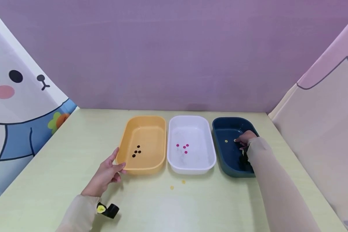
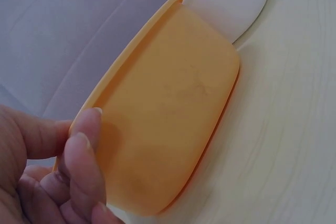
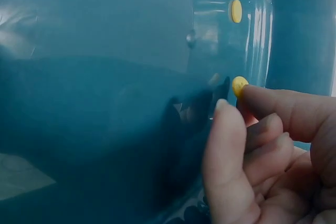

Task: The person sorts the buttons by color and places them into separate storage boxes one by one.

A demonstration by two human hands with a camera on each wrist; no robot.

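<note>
At the near left corner of the orange tray (image 1: 145, 166), my left hand (image 1: 104, 175) grips the rim between thumb and fingers; the left wrist view shows the tray's outer wall (image 2: 168, 103). My right hand (image 1: 246, 138) reaches into the dark blue tray (image 1: 235, 174) on the right. Its thumb and a finger pinch a small round yellow button (image 3: 239, 86) close above the tray's floor. A second yellow button (image 3: 237, 11) lies on that floor, apart from the fingers. Part of the right palm is hidden in the head view.
Between these trays stands a white tray (image 1: 191, 171) holding several pink-red buttons (image 1: 184, 147). Several black buttons (image 1: 135, 151) lie in the orange tray. Two yellow buttons, one (image 1: 172, 187) left of the other (image 1: 183, 182), lie on the pale table before the white tray.
</note>
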